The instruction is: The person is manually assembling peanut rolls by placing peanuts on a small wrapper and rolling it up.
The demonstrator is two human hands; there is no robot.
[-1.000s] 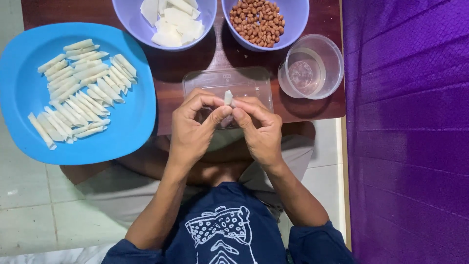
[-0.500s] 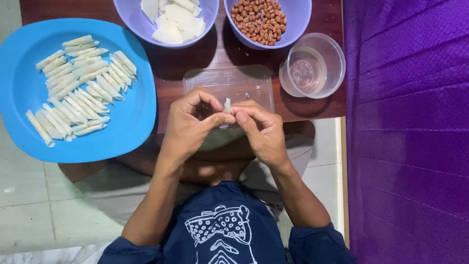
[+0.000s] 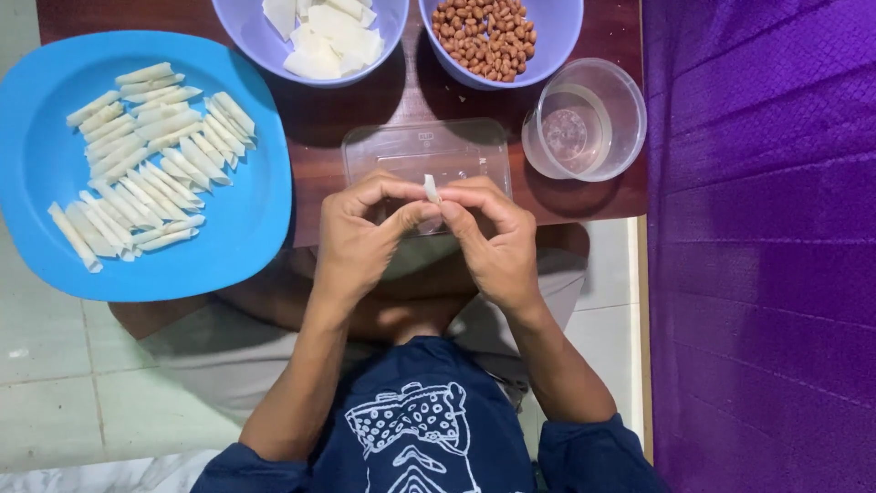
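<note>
White wrapper (image 3: 429,188) pinched between left hand (image 3: 358,239) and right hand (image 3: 497,245) — now tighter, narrower than before — over clear tray (image 3: 422,146); rolling nearly done.

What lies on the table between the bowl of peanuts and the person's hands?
In the head view, a clear flat rectangular tray lies between the bowl of peanuts and the hands; the left hand and right hand pinch a small white wrapper over its near edge.
</note>
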